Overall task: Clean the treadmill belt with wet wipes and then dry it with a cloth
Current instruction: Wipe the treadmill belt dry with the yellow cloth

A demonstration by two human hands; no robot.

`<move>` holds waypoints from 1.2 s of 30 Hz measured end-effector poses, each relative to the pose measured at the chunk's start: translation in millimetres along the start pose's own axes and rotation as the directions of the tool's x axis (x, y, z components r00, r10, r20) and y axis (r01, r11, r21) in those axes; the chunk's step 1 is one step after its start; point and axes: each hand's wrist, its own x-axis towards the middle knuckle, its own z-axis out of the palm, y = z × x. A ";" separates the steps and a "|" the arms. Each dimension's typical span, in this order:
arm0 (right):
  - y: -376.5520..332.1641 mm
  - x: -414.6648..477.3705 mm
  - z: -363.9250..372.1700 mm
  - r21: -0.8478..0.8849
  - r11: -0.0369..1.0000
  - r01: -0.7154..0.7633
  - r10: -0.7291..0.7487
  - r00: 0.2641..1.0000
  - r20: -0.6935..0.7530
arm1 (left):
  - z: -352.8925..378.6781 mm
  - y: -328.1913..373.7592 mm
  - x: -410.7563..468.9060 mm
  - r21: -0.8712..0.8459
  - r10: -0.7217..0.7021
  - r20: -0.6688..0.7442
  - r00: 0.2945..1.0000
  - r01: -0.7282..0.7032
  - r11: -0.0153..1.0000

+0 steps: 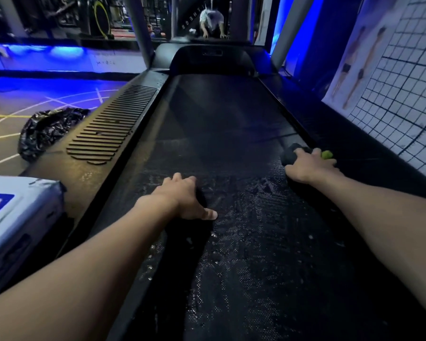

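**gymrat_22:** Black belt (221, 124) on the treadmill is seen wet and streaky over its near half, while the far half looks duller. Which step is being done here?

**beltfixer:** Drying, most likely. A dark cloth (290, 153) with a green bit poking out is clutched in the right hand (305, 166), fingers curled round it. It's held right at the belt's right edge, about midway along. No white wipe is seen in either hand, so the wet pass is judged done, at least for the near half.

**gymrat_22:** And the left hand (182, 198)?

**beltfixer:** It's laid knuckles-up on the belt, a little left of the middle line, thumb stuck out sideways. Something dark is seen under the palm, but whether it's shadow or a second rag being held can't be told. A white-and-blue pack (17, 217), probably the wipes, is parked just beside the near end of the left side rail (103, 143). A black plastic bag (47, 129) is crumpled on the floor beyond it.

**gymrat_22:** What's needed next?

**beltfixer:** The cloth would have to be pressed flat and dragged from the right edge across to the left edge. Overlapping strips would be worked toward the near end, where droplets are seen.
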 end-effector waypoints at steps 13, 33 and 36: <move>-165.9 -64.7 33.2 0.118 0.923 0.367 -0.371 0.928 0.011 | -21.1 -25.4 -13.3 0.131 0.171 0.171 0.970 -0.195 0.972; -255.4 -123.4 39.2 0.228 0.756 0.614 -0.650 0.744 0.153 | -25.1 -51.1 -24.6 0.147 0.319 0.331 0.888 -0.383 0.912; -226.0 -107.8 34.7 0.212 0.794 0.570 -0.602 0.785 0.146 | -25.1 -34.7 -22.7 0.142 0.297 0.281 0.913 -0.345 0.928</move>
